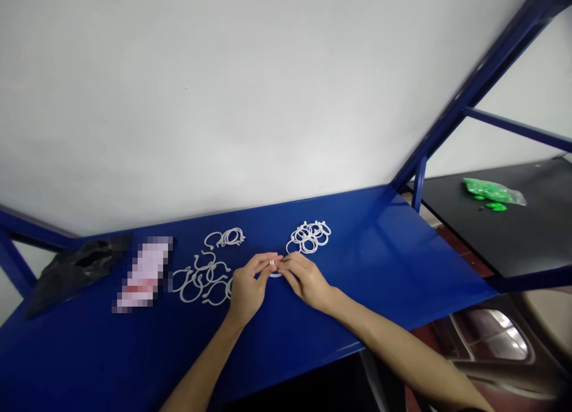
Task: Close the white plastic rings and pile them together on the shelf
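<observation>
Nearest us, our left hand (247,290) and right hand (306,279) meet fingertip to fingertip over the blue tabletop (379,269), each curled and pinching the same white ring (272,263). Just to the left lie loose open rings (201,278), beside a pixelated pink packet (145,273) whose print we cannot read. Farther back sits a cluster of closed rings (309,236).

We see white rings (308,236) on a glossy blue table (379,251), a black bag (75,266), green pieces (491,193) on a black shelf (513,233), and a white wall (223,102).
</observation>
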Action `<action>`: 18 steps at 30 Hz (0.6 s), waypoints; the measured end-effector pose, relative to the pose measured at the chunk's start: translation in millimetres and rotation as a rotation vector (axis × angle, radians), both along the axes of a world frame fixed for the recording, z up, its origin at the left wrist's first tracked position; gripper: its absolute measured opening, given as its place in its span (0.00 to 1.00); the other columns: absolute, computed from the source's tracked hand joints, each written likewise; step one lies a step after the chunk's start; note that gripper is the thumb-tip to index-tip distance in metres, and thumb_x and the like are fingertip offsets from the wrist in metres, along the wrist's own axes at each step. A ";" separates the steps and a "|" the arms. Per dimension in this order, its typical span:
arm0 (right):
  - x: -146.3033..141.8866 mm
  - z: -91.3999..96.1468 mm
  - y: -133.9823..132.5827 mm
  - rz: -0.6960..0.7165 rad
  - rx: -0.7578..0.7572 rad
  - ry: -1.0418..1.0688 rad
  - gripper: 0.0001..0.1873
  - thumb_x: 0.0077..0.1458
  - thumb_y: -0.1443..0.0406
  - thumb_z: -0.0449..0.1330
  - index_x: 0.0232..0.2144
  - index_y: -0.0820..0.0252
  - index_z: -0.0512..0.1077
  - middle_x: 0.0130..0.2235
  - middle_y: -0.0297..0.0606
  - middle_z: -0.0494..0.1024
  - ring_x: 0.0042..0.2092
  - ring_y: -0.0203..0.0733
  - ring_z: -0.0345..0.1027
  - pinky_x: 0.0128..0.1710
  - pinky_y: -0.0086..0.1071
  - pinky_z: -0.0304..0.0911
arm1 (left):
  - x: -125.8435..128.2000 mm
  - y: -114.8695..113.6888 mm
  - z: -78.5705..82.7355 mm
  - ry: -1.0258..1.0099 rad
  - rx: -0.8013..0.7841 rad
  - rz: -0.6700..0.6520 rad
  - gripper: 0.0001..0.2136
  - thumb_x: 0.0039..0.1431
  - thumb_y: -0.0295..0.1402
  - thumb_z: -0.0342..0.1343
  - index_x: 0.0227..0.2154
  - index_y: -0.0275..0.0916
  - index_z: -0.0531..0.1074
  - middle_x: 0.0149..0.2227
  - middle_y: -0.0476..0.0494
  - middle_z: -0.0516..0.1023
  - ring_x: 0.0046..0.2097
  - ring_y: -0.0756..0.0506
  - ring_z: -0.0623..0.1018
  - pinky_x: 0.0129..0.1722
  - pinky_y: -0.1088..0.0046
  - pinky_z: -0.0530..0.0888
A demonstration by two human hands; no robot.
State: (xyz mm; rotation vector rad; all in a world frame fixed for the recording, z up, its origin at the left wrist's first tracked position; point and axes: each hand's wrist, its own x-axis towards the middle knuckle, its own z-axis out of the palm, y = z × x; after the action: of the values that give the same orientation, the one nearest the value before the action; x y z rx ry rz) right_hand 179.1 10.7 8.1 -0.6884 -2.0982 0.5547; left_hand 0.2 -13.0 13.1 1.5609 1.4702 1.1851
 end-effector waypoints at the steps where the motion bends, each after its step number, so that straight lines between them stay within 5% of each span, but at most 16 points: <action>1: 0.7 0.2 -0.9 -0.003 0.028 -0.022 0.11 0.70 0.67 0.50 0.45 0.59 0.73 0.40 0.44 0.77 0.41 0.42 0.71 0.43 0.36 0.71 | 1.2 -1.2 0.3 0.040 0.027 0.003 0.09 0.63 0.39 0.56 0.42 0.43 0.76 0.41 0.44 0.85 0.46 0.41 0.84 0.48 0.65 0.80; 8: 3.9 -5.3 -1.5 -0.036 0.155 -0.117 0.13 0.70 0.68 0.49 0.47 0.59 0.72 0.40 0.45 0.78 0.40 0.43 0.71 0.41 0.37 0.71 | 5.3 -6.7 -1.9 0.164 0.149 -0.039 0.14 0.67 0.39 0.52 0.52 0.45 0.75 0.48 0.44 0.83 0.50 0.44 0.82 0.51 0.66 0.79; 13: 10.2 -1.0 11.0 -0.133 0.146 -0.058 0.12 0.69 0.67 0.52 0.49 0.57 0.73 0.42 0.44 0.77 0.44 0.44 0.73 0.44 0.37 0.72 | 7.5 -1.9 3.5 0.167 0.132 -0.137 0.22 0.68 0.41 0.51 0.62 0.44 0.64 0.59 0.41 0.76 0.58 0.43 0.76 0.59 0.61 0.73; 15: 19.9 2.1 21.6 -0.253 0.103 0.020 0.10 0.68 0.66 0.54 0.45 0.57 0.75 0.42 0.44 0.77 0.44 0.44 0.73 0.44 0.38 0.71 | 0.6 6.0 3.3 0.245 0.160 -0.089 0.22 0.68 0.39 0.50 0.63 0.44 0.64 0.59 0.41 0.75 0.60 0.43 0.74 0.62 0.58 0.70; 18: 41.4 3.4 41.2 -0.507 0.026 0.077 0.09 0.67 0.64 0.55 0.41 0.56 0.76 0.39 0.42 0.77 0.41 0.44 0.72 0.43 0.39 0.70 | -22.0 20.7 -3.6 0.497 0.231 0.150 0.20 0.67 0.35 0.49 0.60 0.39 0.68 0.57 0.36 0.76 0.62 0.38 0.70 0.63 0.51 0.67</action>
State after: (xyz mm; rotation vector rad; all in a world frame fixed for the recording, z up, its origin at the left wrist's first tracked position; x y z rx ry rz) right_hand 220.5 51.9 11.5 -1.1179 -1.7622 0.2634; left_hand -21.8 7.8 9.5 2.0386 1.8415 1.1311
